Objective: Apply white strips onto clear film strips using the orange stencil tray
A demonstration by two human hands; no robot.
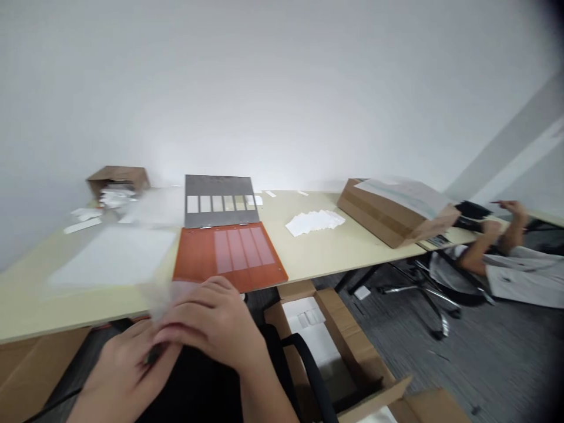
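My right hand is low at the table's front edge, its fingers curled over a thin translucent sheet. Just under it and to the left, my left hand is closed on a small dark thing that I cannot make out. Both hands are blurred. Right behind them an orange panel with pale strips lies flat on the beige table. A grey panel with white and cream strips lies further back.
White sheets lie on the left. A small open box sits at the far left, a long cardboard box at the right, white slips between. An open carton stands on the floor. Another person sits at the right.
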